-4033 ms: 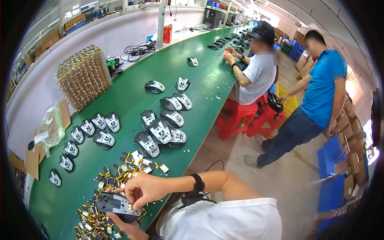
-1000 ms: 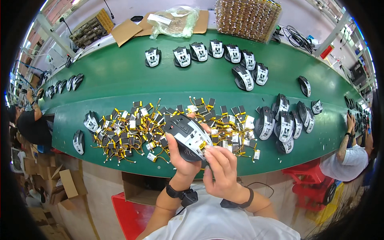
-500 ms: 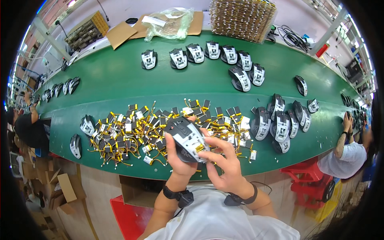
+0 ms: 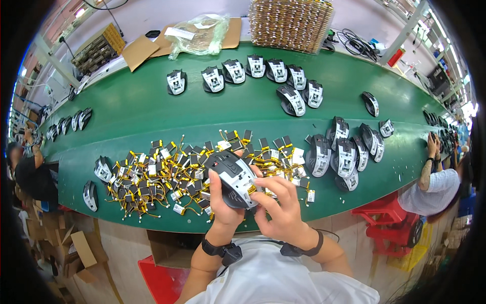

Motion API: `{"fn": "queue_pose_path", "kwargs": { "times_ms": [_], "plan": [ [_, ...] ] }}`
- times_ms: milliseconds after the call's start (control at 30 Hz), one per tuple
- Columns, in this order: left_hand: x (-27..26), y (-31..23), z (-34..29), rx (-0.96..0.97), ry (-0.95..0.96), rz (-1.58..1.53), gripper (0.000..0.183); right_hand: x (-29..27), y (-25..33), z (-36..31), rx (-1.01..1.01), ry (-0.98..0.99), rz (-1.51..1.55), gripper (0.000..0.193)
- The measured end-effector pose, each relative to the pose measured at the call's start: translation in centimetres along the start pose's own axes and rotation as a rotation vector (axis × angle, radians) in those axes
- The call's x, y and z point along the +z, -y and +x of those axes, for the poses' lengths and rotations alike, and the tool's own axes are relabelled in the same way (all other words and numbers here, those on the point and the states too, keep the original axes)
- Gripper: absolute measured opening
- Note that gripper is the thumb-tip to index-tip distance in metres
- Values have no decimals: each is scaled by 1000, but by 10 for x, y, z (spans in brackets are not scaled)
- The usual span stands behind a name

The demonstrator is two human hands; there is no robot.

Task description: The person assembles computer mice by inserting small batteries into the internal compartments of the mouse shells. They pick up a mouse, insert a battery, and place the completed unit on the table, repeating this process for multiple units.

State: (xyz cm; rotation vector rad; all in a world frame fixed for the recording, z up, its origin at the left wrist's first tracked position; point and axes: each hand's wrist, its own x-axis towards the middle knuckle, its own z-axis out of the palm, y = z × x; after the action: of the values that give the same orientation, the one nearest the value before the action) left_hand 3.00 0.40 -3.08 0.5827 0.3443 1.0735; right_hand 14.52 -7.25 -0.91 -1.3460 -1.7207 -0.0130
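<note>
A half-assembled computer mouse (image 4: 234,177), black with a grey-white shell, is held up over the near part of the bench. My left hand (image 4: 223,210) is closed around its left side, thumb along the edge. Bent fingers of my right hand (image 4: 283,210) press at the opening in the shell's right end, where a little yellow shows; whether they also pinch a small part is hidden. Beneath and around the mouse spreads a heap of small batteries (image 4: 147,177) with yellow tape and thin wires.
Several mice (image 4: 346,157) cluster on the right, and another row (image 4: 234,72) stands farther back. Two more mice (image 4: 90,196) lie left of the heap. A tall stack of wired parts (image 4: 288,25) and a clear plastic bag (image 4: 200,38) are at the back. A co-worker (image 4: 430,187) sits at right.
The view has shifted, so the bench's contents appear farther left. My left hand still holds the mouse; my right fingers have moved slightly over its opening, and less yellow shows there.
</note>
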Motion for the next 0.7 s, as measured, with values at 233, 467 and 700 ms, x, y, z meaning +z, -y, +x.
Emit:
{"fn": "queue_pose_path", "kwargs": {
  "times_ms": [233, 467, 700],
  "plan": [
    [24, -6, 4, 62, -98, -8, 75, -3, -1, -10, -84, -102, 6, 65],
    [23, 4, 8, 48, -92, 33, 69, -6, -1, -27, -88, -93, -77, 66],
    [22, 19, 5, 57, -148, 58, 66, -21, -6, -33, -138, -92, -107, 59]
  ]
}}
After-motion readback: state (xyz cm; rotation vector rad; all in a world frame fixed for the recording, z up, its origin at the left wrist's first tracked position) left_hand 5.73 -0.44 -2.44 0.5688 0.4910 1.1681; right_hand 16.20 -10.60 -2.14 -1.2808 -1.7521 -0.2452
